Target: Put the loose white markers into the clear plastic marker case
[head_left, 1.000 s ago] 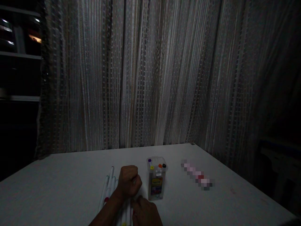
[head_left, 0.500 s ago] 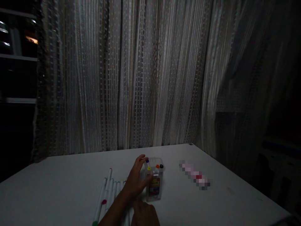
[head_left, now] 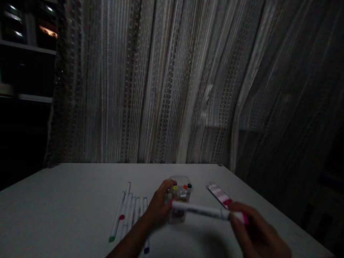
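Note:
My left hand (head_left: 158,202) is closed around the left side of a clear plastic marker case (head_left: 177,216), which stands upright on the table. Inside the case are a few markers, showing a yellow end (head_left: 175,187), an orange end (head_left: 185,187) and a black end (head_left: 189,186). Held up in front of it, nearly level, is a white marker (head_left: 202,210) with pink ends. My right hand (head_left: 259,233) pinches this marker near its right end. The marker covers part of the case's front label.
Several white markers (head_left: 115,220) lie side by side on the white table (head_left: 67,208), left of my left forearm. A flat pinkish object (head_left: 219,193), resembling a phone, lies to the right of the case. A striped curtain (head_left: 166,89) hangs behind the table.
My right hand has come up from below the case and moved right, now with the pink-ended marker in it. My left hand has stayed at the case. The view has shifted slightly.

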A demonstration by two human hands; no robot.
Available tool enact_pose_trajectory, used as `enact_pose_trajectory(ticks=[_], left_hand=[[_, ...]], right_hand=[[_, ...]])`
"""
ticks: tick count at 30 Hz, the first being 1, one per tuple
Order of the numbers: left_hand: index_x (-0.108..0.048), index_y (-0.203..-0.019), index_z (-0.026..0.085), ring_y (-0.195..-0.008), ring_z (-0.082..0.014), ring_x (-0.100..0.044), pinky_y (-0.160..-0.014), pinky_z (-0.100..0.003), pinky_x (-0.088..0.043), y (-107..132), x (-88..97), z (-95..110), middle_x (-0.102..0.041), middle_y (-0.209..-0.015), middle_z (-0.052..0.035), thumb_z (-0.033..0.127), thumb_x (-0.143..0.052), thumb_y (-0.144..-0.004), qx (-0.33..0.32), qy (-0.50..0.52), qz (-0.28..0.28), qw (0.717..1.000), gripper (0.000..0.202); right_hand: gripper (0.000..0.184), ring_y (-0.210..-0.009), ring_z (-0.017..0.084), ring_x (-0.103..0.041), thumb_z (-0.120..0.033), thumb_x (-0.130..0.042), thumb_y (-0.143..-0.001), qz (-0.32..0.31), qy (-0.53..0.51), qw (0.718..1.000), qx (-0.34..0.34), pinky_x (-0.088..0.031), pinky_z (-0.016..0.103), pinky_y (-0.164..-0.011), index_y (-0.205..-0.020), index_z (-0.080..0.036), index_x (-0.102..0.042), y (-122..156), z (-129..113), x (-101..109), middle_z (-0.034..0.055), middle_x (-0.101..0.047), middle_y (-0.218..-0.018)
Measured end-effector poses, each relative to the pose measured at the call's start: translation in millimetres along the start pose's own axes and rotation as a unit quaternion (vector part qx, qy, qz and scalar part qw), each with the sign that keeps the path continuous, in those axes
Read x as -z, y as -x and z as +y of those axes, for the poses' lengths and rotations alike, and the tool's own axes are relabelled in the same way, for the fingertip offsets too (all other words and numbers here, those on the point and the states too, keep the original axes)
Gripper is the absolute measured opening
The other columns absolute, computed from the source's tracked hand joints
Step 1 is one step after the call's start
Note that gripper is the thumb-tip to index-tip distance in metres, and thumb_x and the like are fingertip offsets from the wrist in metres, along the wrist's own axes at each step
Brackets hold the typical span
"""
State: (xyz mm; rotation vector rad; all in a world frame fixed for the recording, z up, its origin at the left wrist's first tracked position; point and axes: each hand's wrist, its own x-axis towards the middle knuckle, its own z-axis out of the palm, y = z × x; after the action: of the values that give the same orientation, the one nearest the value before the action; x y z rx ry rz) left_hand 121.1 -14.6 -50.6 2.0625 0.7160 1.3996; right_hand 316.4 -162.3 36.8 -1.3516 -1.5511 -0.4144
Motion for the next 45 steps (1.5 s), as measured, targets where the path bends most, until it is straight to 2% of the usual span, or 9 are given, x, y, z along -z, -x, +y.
enact_pose_trajectory(ticks=[3,7,13,17,22,31,36,41,45], left_hand=[[-0.047,-0.116,0.020,-0.111,-0.0225,-0.048,-0.090,-0.036,-0.042,2,-1.0,-2,-0.049,-0.123,-0.0087,0.034,-0.054,-0.078,0.010,0.004,0.010,1.000,0.041],[-0.043,-0.119,0.020,-0.104,-0.0214,-0.051,-0.088,-0.036,-0.043,2,-0.1,0,-0.051,-0.118,-0.0083,0.034,-0.054,-0.078,0.013,0.003,0.012,1.000,0.044],[-0.041,-0.120,0.019,-0.108,-0.0221,-0.049,-0.091,-0.038,-0.041,2,0.0,4,-0.050,-0.121,-0.0091,0.032,-0.054,-0.078,0.005,-0.003,0.009,1.000,0.046],[-0.039,-0.122,0.019,-0.109,-0.0216,-0.049,-0.091,-0.037,-0.041,1,-0.8,4,-0.049,-0.123,-0.0096,0.030,-0.053,-0.079,0.008,-0.012,0.011,1.000,0.046],[-0.035,-0.126,0.019,-0.113,-0.0230,-0.047,-0.092,-0.036,-0.041,2,-0.3,1,-0.046,-0.128,-0.0108,0.028,-0.056,-0.078,-0.010,-0.013,0.010,1.000,0.054],[-0.028,-0.132,0.017,-0.116,-0.0243,-0.045,-0.096,-0.039,-0.038,3,0.5,0,-0.040,-0.135,-0.0129,0.029,-0.059,-0.075,0.031,-0.018,0.014,0.999,0.066],[-0.025,-0.134,0.018,-0.107,-0.0230,-0.051,-0.094,-0.040,-0.040,4,0.6,0,-0.041,-0.135,-0.0130,0.028,-0.061,-0.073,0.046,-0.022,0.014,0.999,0.071],[-0.028,-0.132,0.017,-0.105,-0.0221,-0.051,-0.092,-0.039,-0.041,3,1.0,3,-0.043,-0.133,-0.0123,0.028,-0.061,-0.073,0.043,-0.021,0.012,0.999,0.069],[-0.034,-0.128,0.019,-0.109,-0.0223,-0.049,-0.091,-0.037,-0.042,1,1.7,3,-0.045,-0.130,-0.0104,0.027,-0.061,-0.073,0.028,-0.018,0.010,0.999,0.062]], right_hand=[[0.022,-0.048,0.014,-0.052,-0.035,-0.043,-0.083,-0.027,-0.052,0.997,0.048,-0.039,0.024,-0.046,-0.080,-0.020,-0.058,-62,-7,2,0.0012,-0.056,-0.057],[0.023,-0.048,0.011,-0.048,-0.026,-0.039,-0.082,-0.173,-0.023,0.981,0.088,-0.033,0.021,-0.048,-0.071,-0.017,-0.057,-110,-12,-39,-0.0002,-0.053,-0.054],[0.021,-0.059,0.012,-0.053,-0.022,-0.041,-0.082,-0.347,0.087,0.921,0.156,-0.029,0.021,-0.053,-0.076,-0.015,-0.060,-114,-20,-86,0.0032,-0.061,-0.066],[0.020,-0.064,0.014,-0.055,-0.020,-0.042,-0.080,-0.425,0.116,0.880,0.178,-0.028,0.022,-0.052,-0.077,-0.015,-0.062,-112,-25,-96,0.0055,-0.064,-0.071],[0.023,-0.068,0.014,-0.058,-0.019,-0.041,-0.080,-0.476,0.107,0.852,0.191,-0.030,0.022,-0.054,-0.079,-0.014,-0.063,-112,-26,-102,0.0070,-0.065,-0.075],[0.026,-0.073,0.019,-0.059,-0.024,-0.039,-0.083,-0.487,0.167,0.835,0.197,-0.029,0.024,-0.054,-0.096,-0.012,-0.059,-109,-28,-102,0.0110,-0.065,-0.084],[0.023,-0.069,0.017,-0.057,-0.026,-0.042,-0.082,-0.496,0.122,0.837,0.195,-0.032,0.023,-0.055,-0.088,-0.013,-0.060,-107,-27,-100,0.0097,-0.065,-0.080],[0.020,-0.068,0.015,-0.056,-0.019,-0.041,-0.083,-0.485,0.042,0.859,0.158,-0.034,0.022,-0.058,-0.082,-0.013,-0.060,-111,-16,-102,0.0067,-0.064,-0.076],[0.020,-0.069,0.014,-0.054,-0.016,-0.040,-0.082,-0.404,-0.023,0.904,0.137,-0.036,0.024,-0.061,-0.079,-0.013,-0.059,-108,-16,-89,0.0054,-0.062,-0.075]])
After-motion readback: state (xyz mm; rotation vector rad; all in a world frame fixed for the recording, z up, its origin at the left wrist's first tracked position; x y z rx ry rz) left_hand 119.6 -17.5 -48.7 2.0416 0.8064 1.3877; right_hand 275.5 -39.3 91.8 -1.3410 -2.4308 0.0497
